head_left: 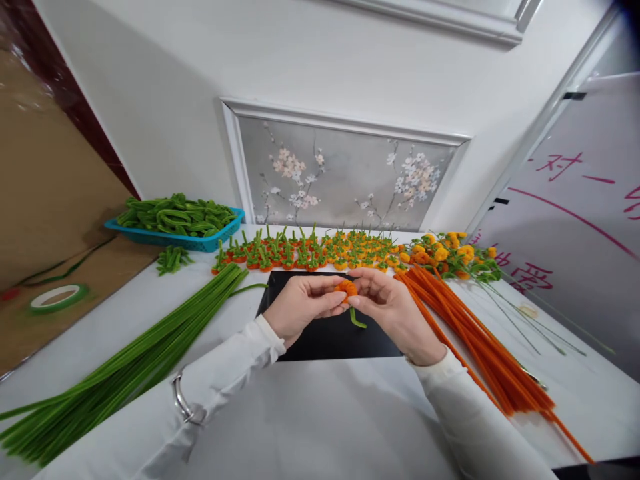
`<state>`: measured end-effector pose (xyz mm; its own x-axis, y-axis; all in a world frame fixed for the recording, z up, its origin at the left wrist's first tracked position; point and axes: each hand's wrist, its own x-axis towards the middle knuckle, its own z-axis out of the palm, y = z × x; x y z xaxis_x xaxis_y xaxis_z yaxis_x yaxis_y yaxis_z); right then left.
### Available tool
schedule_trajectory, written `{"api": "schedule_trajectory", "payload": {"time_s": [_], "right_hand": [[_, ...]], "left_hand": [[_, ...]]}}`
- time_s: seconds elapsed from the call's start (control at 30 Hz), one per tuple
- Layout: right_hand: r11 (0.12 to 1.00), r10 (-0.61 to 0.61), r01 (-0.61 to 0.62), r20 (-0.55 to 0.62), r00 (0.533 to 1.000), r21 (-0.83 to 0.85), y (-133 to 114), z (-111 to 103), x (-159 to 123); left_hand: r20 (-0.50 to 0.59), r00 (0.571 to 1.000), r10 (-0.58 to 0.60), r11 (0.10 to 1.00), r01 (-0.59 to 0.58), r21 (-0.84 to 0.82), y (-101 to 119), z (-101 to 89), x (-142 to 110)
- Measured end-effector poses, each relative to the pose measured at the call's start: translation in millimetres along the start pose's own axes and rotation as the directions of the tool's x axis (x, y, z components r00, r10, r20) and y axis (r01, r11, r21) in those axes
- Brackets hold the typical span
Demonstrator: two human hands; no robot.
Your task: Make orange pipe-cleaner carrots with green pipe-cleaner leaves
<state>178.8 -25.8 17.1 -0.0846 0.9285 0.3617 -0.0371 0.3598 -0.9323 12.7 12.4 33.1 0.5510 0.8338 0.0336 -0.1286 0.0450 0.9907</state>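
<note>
My left hand (pixel 303 303) and my right hand (pixel 387 303) meet over a black mat (pixel 325 337) on the white table (pixel 300 413). Both pinch one small orange pipe-cleaner ball (pixel 347 288) with a short green stem (pixel 357 319) hanging below it. The fingers of each hand are closed on the piece. White sleeves cover both forearms, and a metal bracelet (pixel 181 400) sits on the left wrist.
A bundle of long green pipe cleaners (pixel 130 363) lies left, a bundle of orange ones (pixel 480 340) right. Rows of finished orange pieces (pixel 310 253) and yellow flowers (pixel 453 253) stand behind the mat. A blue basket of green pieces (pixel 177 223) and a tape roll (pixel 55 298) sit far left.
</note>
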Motion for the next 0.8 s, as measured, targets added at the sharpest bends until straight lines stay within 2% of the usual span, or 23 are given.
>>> {"api": "schedule_trajectory", "payload": {"time_s": [0.13, 0.23, 0.33, 0.5, 0.67, 0.8], "right_hand": [[0.999, 0.008, -0.006, 0.046, 0.999, -0.048, -2.7, -4.2, -0.5], [0.998, 0.009, -0.009, -0.01, 1.0, -0.069, -3.0, -6.0, -0.8], [0.997, 0.004, -0.007, -0.038, 0.999, -0.081, -0.4, -5.0, -0.6], [0.996, -0.005, 0.0, -0.052, 0.999, -0.091, 1.0, -1.2, 0.5], [0.997, -0.024, 0.018, -0.078, 0.997, -0.077, -0.3, 0.9, 0.1], [0.999, -0.031, 0.028, -0.098, 0.995, -0.034, 3.2, 2.4, -0.4]], "left_hand": [[-0.057, 0.983, 0.174, 0.974, -0.163, 0.158, -2.1, 0.6, 0.1], [-0.074, 0.966, 0.249, 0.95, -0.228, 0.215, -2.1, 1.9, 0.4], [-0.081, 0.981, 0.174, 0.974, -0.159, 0.161, -0.6, 3.6, -0.4], [-0.1, 0.995, -0.015, 0.999, 0.011, -0.037, 4.3, 4.1, -3.9], [-0.076, 0.996, -0.056, 0.995, 0.049, -0.085, 6.1, 3.4, -5.1], [-0.014, 0.991, -0.131, 0.972, 0.126, -0.197, 3.6, 0.6, -2.7]]}}
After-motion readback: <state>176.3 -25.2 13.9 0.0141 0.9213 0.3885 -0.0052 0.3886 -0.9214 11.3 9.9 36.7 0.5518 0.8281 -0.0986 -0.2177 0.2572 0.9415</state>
